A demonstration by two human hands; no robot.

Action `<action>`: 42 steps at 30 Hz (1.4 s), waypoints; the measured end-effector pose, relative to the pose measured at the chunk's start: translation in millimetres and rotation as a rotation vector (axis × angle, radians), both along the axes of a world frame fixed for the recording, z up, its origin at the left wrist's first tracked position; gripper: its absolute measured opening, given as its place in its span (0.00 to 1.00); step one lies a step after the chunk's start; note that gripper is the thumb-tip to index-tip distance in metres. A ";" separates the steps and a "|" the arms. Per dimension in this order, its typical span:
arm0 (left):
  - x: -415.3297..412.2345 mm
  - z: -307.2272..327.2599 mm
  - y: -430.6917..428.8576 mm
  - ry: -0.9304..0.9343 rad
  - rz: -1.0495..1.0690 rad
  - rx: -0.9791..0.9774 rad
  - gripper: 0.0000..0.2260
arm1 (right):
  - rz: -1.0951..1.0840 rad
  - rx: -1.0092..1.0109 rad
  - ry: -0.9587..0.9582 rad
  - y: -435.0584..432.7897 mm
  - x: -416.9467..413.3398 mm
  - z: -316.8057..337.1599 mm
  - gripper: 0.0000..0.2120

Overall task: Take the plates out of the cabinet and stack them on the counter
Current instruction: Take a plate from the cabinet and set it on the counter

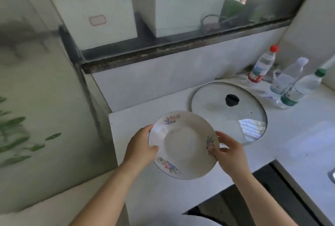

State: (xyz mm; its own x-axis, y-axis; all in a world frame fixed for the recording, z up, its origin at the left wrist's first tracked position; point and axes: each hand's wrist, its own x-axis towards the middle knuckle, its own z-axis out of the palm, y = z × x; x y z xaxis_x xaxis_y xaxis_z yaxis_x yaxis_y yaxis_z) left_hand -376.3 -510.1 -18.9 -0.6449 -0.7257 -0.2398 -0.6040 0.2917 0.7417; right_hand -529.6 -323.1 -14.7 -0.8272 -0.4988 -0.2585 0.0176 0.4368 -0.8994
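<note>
plate [183, 146]: white, pink-purple floral rim | counter [290, 135]: white | lid knob [232, 100]: black

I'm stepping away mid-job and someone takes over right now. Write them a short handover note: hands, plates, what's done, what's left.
Left hand grips the plate by its left rim; right hand holds its right rim.
The plate, white with flower prints, is held over the counter, beside the glass lid.
Done: this one plate is out. No plates lie on the counter in view.
Left: set it down, then fetch the others and stack them on it. The cabinet is not clearly in view.
</note>
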 end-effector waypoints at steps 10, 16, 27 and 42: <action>-19.7 -25.9 1.7 0.092 0.399 0.158 0.25 | 0.363 0.087 -0.003 -63.2 -80.1 -27.9 0.18; -21.6 -43.1 4.5 0.095 0.499 0.206 0.28 | 0.491 0.173 0.033 -87.3 -93.4 -39.4 0.19; -32.9 -80.6 -10.2 -0.014 0.546 0.135 0.26 | 0.541 0.271 0.020 -114.1 -101.8 -69.8 0.17; -37.4 -100.9 -74.5 -0.007 0.518 0.090 0.25 | 0.529 0.264 0.010 -177.3 -109.9 -83.1 0.18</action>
State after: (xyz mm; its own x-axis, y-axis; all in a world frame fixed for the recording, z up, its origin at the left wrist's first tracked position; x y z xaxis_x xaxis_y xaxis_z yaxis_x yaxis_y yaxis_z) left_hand -413.8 -584.6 -119.9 -0.2054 -0.9252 -0.3192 -0.6570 -0.1114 0.7456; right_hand -639.6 -500.3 -97.8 -0.4867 -0.7641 -0.4234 -0.2713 0.5929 -0.7582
